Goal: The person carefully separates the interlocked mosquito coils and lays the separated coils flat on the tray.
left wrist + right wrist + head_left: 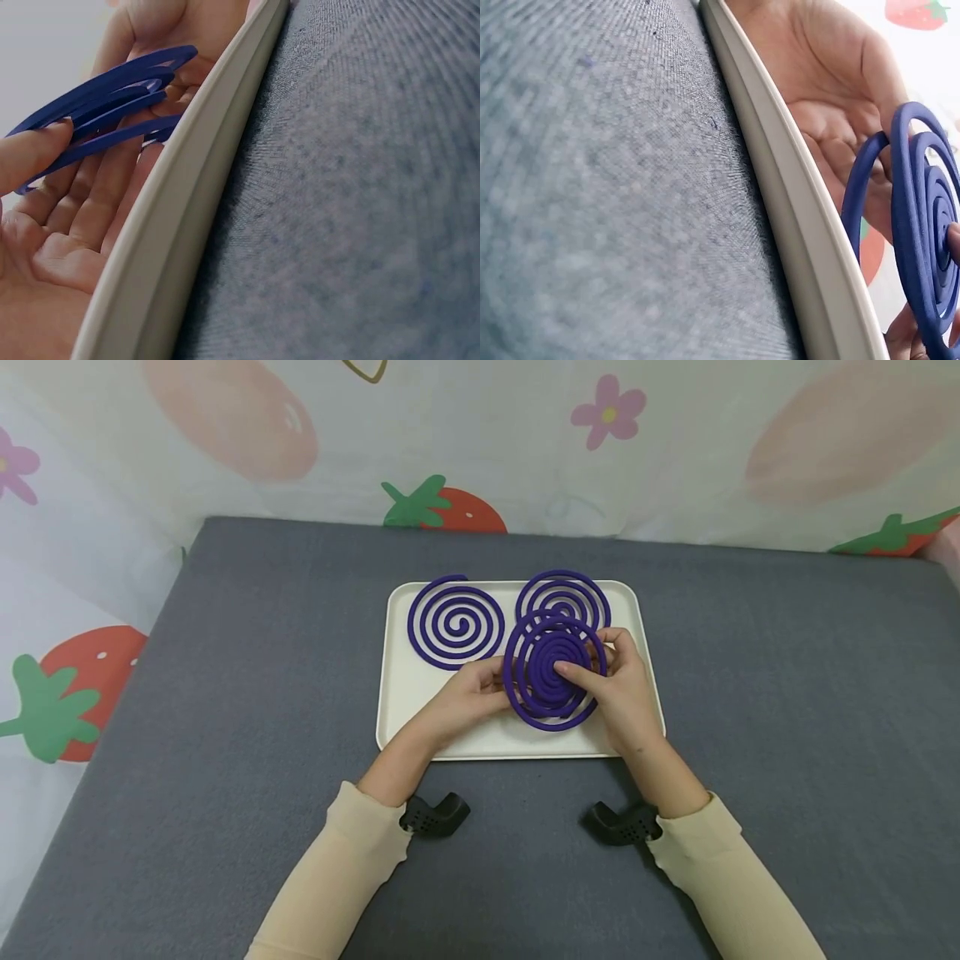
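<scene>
In the head view a purple mosquito coil (550, 720) is raised over the tray's front half, its inner turns bunched close together. My right hand (626, 693) grips it from the right, thumb pressed on its centre and fingers behind. From the left, my left hand (468, 697) pinches its outer rings, the fingers partly hidden behind them. The left wrist view shows the coil's rings (112, 90) edge-on and spread apart, the left thumb on them. In the right wrist view one ring (862, 176) stands away from the rest of the coil (909, 225).
A second mosquito coil (422, 631) lies at the back left of the white tray (405, 710). Another coil (562, 575) is at the back right, partly covered by the held one. The tray stands on a grey cloth-covered table (247, 693) before a printed curtain (517, 435).
</scene>
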Available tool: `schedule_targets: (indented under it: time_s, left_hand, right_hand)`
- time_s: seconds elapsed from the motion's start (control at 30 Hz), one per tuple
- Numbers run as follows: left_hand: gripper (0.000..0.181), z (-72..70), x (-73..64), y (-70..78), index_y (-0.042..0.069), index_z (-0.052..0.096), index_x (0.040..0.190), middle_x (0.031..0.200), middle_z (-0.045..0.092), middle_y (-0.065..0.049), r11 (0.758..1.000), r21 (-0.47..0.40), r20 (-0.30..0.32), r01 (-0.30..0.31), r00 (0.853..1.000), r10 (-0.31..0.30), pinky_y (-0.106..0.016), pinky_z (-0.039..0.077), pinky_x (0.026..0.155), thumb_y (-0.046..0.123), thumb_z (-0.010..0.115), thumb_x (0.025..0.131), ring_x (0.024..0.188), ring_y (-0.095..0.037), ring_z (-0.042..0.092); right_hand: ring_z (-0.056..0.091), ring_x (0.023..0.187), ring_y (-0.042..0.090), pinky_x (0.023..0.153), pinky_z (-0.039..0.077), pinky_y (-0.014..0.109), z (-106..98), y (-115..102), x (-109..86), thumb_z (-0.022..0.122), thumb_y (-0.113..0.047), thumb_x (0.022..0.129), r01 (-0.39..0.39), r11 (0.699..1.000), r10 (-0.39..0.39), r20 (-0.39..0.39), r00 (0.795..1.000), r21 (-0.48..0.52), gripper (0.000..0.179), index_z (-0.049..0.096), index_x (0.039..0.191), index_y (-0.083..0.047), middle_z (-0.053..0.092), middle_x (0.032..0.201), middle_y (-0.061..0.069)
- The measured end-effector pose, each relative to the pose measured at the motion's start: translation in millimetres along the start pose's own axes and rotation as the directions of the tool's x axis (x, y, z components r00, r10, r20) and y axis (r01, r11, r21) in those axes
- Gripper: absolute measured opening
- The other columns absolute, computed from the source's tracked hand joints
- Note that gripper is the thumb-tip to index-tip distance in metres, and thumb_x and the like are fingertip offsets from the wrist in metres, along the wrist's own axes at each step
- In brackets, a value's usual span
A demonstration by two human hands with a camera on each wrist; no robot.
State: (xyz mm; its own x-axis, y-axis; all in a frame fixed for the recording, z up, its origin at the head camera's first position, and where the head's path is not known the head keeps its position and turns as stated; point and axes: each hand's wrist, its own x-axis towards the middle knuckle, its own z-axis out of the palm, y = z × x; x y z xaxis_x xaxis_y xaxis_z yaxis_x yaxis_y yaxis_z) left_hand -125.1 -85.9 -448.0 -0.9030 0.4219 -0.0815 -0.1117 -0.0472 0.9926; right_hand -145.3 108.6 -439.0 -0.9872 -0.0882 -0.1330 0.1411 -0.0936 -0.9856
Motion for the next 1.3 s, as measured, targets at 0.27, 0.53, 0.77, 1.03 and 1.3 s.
schedule_targets:
  time_s: [0.27, 0.53, 0.77, 1.03, 1.3]
  left_hand:
    - [0.023, -0.7, 1.6, -1.1, -0.013, 0.055, 0.110, 0.098, 0.062, -0.012, 1.000, 0.007, -0.002, 0.003, 1.000, -0.003, -0.025, 0.049, 0.076, -0.004, 0.058, 0.089, 0.083, -0.012, 0.058]
    - [0.024, -1.7, 1.8, -1.5, -0.012, 0.056, 0.110, 0.098, 0.063, -0.013, 0.999, 0.033, -0.015, 0.015, 1.000, -0.015, -0.023, 0.047, 0.075, -0.002, 0.059, 0.089, 0.083, -0.012, 0.057]
    - [0.026, -2.1, 3.4, -2.9, -0.015, 0.052, 0.114, 0.093, 0.061, -0.005, 0.995, -0.093, -0.022, 0.040, 0.999, -0.042, -0.023, 0.048, 0.075, -0.002, 0.051, 0.091, 0.080, -0.011, 0.056]
    - [0.029, -3.5, 2.4, -1.9, -0.018, 0.050, 0.117, 0.104, 0.064, -0.015, 0.994, -0.101, -0.012, 0.031, 0.999, -0.032, -0.023, 0.048, 0.079, -0.004, 0.050, 0.092, 0.085, -0.009, 0.058]
    - [0.030, -4.1, 1.8, -2.3, -0.016, 0.051, 0.119, 0.112, 0.061, -0.023, 0.998, -0.056, 0.004, 0.038, 0.999, -0.038, -0.024, 0.046, 0.085, -0.002, 0.049, 0.094, 0.091, -0.009, 0.058]
  right_hand:
    - [0.064, 0.089, 0.010, 0.077, 0.053, 0.022, -1.8, 0.0, -0.8, 0.067, 0.012, 0.078, -0.013, 1.000, 0.012, 0.041, 0.999, 0.021, 0.045, 0.038, 0.104, -0.011, 0.066, 0.093, -0.001]
    - [0.065, 0.087, 0.010, 0.076, 0.053, 0.022, -2.3, -1.3, -0.7, 0.065, 0.015, 0.078, -0.014, 1.000, 0.013, 0.076, 0.997, 0.020, 0.047, 0.038, 0.106, -0.011, 0.066, 0.093, -0.002]
    - [0.066, 0.083, 0.008, 0.075, 0.053, 0.021, -2.7, -1.5, 0.4, 0.063, 0.017, 0.078, -0.022, 0.999, 0.019, 0.103, 0.994, 0.028, 0.048, 0.036, 0.107, -0.011, 0.068, 0.085, -0.005]
    - [0.064, 0.083, 0.008, 0.074, 0.052, 0.020, -5.3, -3.0, 0.5, 0.059, 0.020, 0.079, -0.013, 0.999, 0.005, 0.160, 0.987, 0.048, 0.047, 0.035, 0.108, -0.008, 0.066, 0.089, -0.001]
    - [0.060, 0.093, 0.009, 0.080, 0.050, 0.020, -8.8, -3.5, 1.6, 0.056, 0.017, 0.081, -0.023, 0.999, 0.018, 0.224, 0.975, 0.022, 0.044, 0.039, 0.110, -0.010, 0.057, 0.105, -0.001]
